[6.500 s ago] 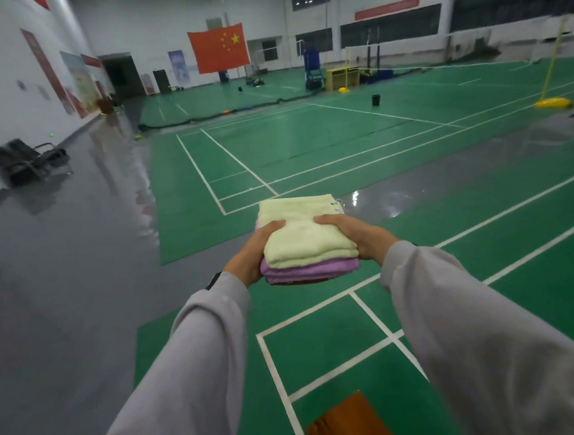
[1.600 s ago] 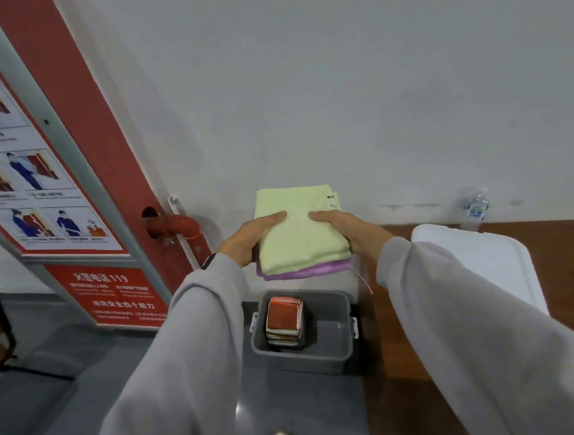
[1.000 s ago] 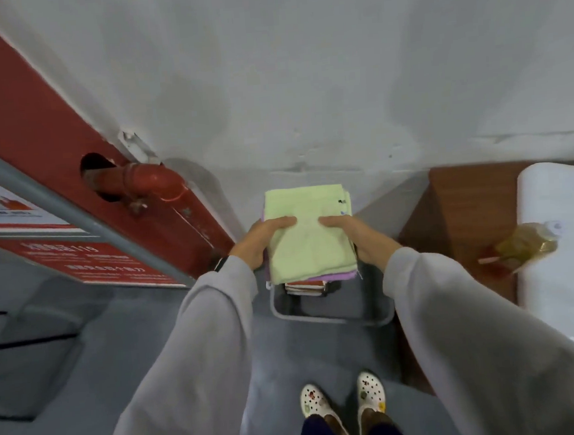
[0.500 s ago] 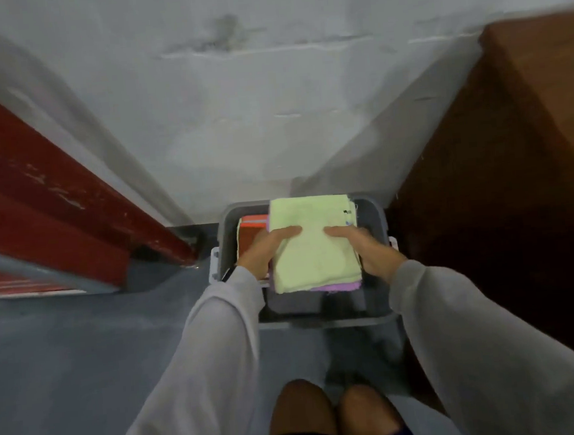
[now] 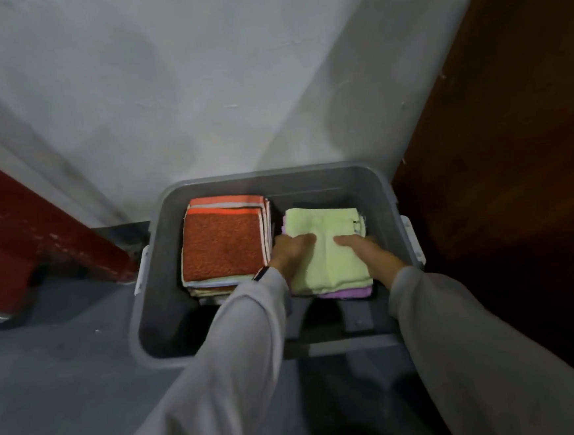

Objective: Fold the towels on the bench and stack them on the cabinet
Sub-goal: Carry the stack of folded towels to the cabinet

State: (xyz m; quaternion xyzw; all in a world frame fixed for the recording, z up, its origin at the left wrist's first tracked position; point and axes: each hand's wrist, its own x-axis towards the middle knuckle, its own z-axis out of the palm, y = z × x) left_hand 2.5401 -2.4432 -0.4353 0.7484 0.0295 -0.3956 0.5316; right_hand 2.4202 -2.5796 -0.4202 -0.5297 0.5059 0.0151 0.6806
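A folded pale yellow towel (image 5: 326, 248) lies on a folded purple towel (image 5: 348, 293), both inside the right half of a grey plastic bin (image 5: 241, 183). My left hand (image 5: 290, 253) grips the pair at its left edge, thumb on top. My right hand (image 5: 371, 257) grips its right edge, thumb on top too. A stack of folded towels topped by an orange-red towel (image 5: 222, 246) fills the bin's left half, right beside my left wrist.
The bin stands on a dark grey floor against a white wall (image 5: 199, 87). A brown wooden cabinet side (image 5: 515, 165) rises at the right. A red panel (image 5: 22, 231) slants at the left.
I have crouched closer and lowered the yellow and purple towels from above the bin down into its right half. Both hands keep their hold.
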